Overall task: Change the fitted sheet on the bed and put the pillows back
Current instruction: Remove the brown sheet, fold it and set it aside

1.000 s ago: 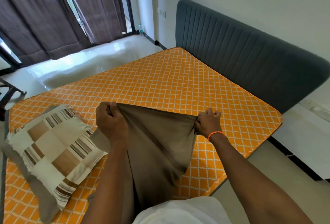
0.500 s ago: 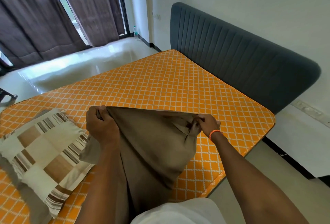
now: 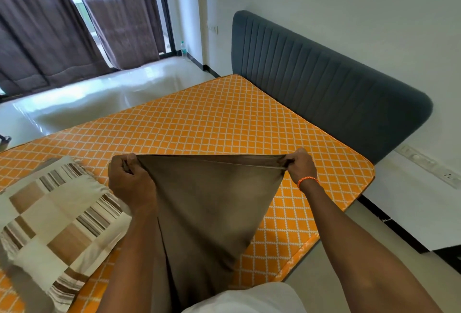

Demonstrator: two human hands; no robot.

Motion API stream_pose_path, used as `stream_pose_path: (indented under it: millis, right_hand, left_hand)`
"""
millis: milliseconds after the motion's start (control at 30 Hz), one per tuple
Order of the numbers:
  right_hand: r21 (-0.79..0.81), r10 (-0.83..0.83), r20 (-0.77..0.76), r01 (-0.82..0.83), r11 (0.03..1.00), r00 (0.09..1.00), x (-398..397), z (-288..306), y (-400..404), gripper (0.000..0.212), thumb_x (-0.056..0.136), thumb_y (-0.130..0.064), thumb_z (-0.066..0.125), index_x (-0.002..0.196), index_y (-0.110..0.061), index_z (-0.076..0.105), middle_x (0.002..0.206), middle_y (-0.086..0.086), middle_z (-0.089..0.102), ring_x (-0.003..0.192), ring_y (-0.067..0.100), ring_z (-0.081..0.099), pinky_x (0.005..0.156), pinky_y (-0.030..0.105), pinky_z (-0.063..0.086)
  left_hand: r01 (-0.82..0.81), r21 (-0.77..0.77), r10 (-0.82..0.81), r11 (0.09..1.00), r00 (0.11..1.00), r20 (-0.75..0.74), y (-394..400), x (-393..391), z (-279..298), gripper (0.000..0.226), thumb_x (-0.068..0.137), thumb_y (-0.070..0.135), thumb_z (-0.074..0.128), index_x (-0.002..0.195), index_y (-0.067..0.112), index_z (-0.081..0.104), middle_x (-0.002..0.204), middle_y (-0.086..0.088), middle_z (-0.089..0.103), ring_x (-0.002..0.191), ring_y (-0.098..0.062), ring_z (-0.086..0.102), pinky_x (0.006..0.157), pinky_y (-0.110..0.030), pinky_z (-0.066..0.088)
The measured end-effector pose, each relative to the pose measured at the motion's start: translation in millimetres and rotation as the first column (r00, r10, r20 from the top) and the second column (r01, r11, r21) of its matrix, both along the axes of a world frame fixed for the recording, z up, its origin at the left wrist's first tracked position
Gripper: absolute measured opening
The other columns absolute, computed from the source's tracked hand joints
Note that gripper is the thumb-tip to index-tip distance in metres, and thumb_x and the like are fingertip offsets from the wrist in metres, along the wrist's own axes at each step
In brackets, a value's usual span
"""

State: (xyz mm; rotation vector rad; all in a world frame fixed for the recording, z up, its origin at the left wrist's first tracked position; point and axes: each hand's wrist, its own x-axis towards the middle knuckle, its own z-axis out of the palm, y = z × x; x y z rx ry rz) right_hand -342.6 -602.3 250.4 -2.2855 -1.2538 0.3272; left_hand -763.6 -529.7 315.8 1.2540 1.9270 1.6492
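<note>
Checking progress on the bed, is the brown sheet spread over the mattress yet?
No. The brown sheet hangs bunched between both hands; the orange mattress lies bare.

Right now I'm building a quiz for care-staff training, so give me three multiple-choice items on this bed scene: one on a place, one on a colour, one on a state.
1. Where does the pillow lie?
A. against the headboard
B. on the mattress, left of the hands
C. on the floor

2. What colour is the mattress surface?
A. orange with white lattice
B. plain grey
C. blue stripes

3. How is the brown sheet held?
A. folded under one arm
B. lying loose, untouched
C. its top edge stretched between both hands

Answers:
1 B, the pillow rests on the mattress beside the left hand.
2 A, orange diamonds show across the whole top.
3 C, the left hand and right hand each grip one end of a taut edge.
</note>
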Motion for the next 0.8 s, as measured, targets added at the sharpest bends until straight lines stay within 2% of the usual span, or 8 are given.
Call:
stream_pose_path:
  millis: [100,233,300,367,433,600,800]
  right_hand:
    - [-0.022,0.044,0.044,-0.043,0.999,0.998,9.9,11.6,-1.0,0.044,0.1,-0.006,0.046,0.077,-0.032,0.073,0.099,-0.002,0.048,0.08,0.022,0.05,0.059,0.039,0.044]
    - [-0.045,0.144,-0.05,-0.146,0.988,0.988,20.0,25.0,-6.3,0.04,0.108,-0.031,0.031,0.089,-0.032,0.066,0.102,-0.001,0.051,0.088,0.025,0.056,0.076,0.048,0.049]
    - [-0.002,0.164,-0.113,-0.166,0.986,0.98,26.4,25.1,-7.3,0.032,0.107,-0.034,0.038,0.091,-0.03,0.065,0.104,0.0,0.053,0.091,0.028,0.058,0.077,0.047,0.049]
    - [0.037,0.198,-0.148,-0.195,0.98,0.969,32.7,21.1,-6.4,0.018,0.103,-0.033,0.055,0.091,-0.03,0.068,0.105,-0.005,0.053,0.09,0.021,0.058,0.074,0.041,0.051]
    - [0.073,0.212,-0.119,-0.205,0.976,0.97,36.5,17.7,-5.5,0.013,0.098,-0.037,0.067,0.089,-0.029,0.071,0.103,-0.008,0.056,0.088,0.015,0.06,0.072,0.036,0.052]
    - [0.317,0.111,-0.257,-0.025,0.948,0.96,32.6,19.1,-4.4,0.009,0.085,-0.02,0.084,0.08,-0.015,0.079,0.096,-0.004,0.074,0.094,0.008,0.068,0.082,0.028,0.054]
    - [0.429,0.061,-0.397,0.127,0.894,0.916,25.7,18.4,2.7,0.01,0.083,-0.005,0.08,0.074,-0.005,0.076,0.085,0.005,0.077,0.083,0.019,0.073,0.074,0.04,0.062]
  left_hand:
    - [-0.005,-0.012,0.005,1.0,1.0,0.0,3.1,-2.3,-1.9,0.032,0.106,0.032,0.049,0.095,0.005,0.061,0.087,-0.016,0.06,0.079,-0.023,0.049,0.069,-0.033,0.032]
    - [-0.022,-0.039,0.022,0.999,1.0,0.004,7.5,-6.8,-1.4,0.03,0.107,0.03,0.049,0.096,0.005,0.061,0.091,-0.019,0.061,0.081,-0.023,0.049,0.069,-0.032,0.031]
    - [-0.029,-0.045,0.029,0.999,1.0,0.008,8.5,-7.4,-0.6,0.028,0.107,0.029,0.049,0.096,0.006,0.062,0.092,-0.018,0.062,0.082,-0.023,0.051,0.069,-0.032,0.032]
    - [-0.035,-0.041,0.035,0.999,0.999,0.013,9.7,-8.1,-1.0,0.029,0.106,0.031,0.049,0.096,0.008,0.063,0.091,-0.016,0.062,0.082,-0.024,0.052,0.069,-0.033,0.035]
    - [-0.04,-0.043,0.041,0.998,0.999,0.017,10.8,-7.9,-1.7,0.03,0.105,0.033,0.049,0.094,0.008,0.062,0.088,-0.012,0.06,0.081,-0.024,0.052,0.07,-0.035,0.037]
    - [-0.036,-0.041,0.036,0.999,0.999,0.014,10.7,-8.3,-4.1,0.031,0.106,0.034,0.049,0.096,0.007,0.062,0.091,-0.014,0.063,0.083,-0.024,0.053,0.072,-0.036,0.039]
    - [-0.021,-0.051,0.021,0.998,1.0,-0.007,8.7,-8.9,-5.2,0.027,0.107,0.03,0.051,0.095,0.008,0.061,0.091,-0.015,0.062,0.083,-0.025,0.053,0.071,-0.036,0.037]
